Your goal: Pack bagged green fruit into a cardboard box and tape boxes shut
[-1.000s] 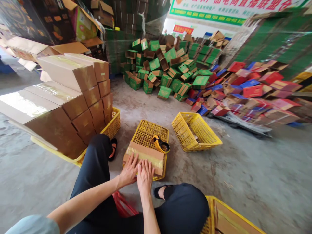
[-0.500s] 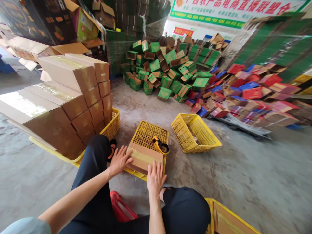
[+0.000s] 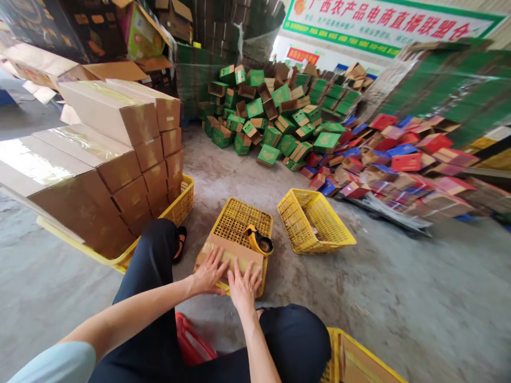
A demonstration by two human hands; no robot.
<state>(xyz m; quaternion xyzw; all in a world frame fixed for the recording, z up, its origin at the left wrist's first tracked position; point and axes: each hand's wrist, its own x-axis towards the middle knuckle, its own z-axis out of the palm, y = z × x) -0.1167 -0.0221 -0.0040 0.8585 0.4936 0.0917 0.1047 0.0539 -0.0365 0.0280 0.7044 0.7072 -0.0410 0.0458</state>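
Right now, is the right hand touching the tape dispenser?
Apart. In the head view, the right hand lies over the box, with cardboard visible between it and the tape dispenser.

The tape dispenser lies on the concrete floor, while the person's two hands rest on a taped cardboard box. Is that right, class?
Not quite: the tape dispenser lies on the yellow crate under the box, as the head view shows. The rest holds: the left hand and right hand rest on the taped cardboard box.
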